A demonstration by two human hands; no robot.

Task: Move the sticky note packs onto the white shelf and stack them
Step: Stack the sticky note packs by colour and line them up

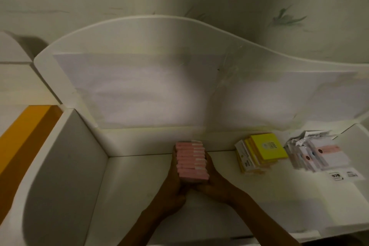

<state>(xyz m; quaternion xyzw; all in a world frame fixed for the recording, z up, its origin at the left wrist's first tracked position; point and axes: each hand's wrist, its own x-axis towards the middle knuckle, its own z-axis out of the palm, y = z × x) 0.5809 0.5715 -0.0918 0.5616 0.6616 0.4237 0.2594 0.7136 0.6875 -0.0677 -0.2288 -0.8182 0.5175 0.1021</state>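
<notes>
I have the stack of pink sticky note packs clamped between both palms on the white shelf, my left hand pressed flat against its left side and my right hand against its right, fingers lying along the packs rather than curled round them. The pink packs sit fanned a little, each one with a pale strip at its right end, and the far end of the stack lies close to the shelf's back wall. To the right of that pink stack, apart from it, lies a pile of yellow packs; the top one carries a small round mark and some dark print, too blurred for me to read. Further right of the pink stack, beyond the yellow pile, is a loose heap of clear-wrapped pale packs with round dark stickers, and just in front of them a white label with black print I cannot make out. Off to the left of the pink stack, beyond the shelf's side wall, runs an orange panel.
</notes>
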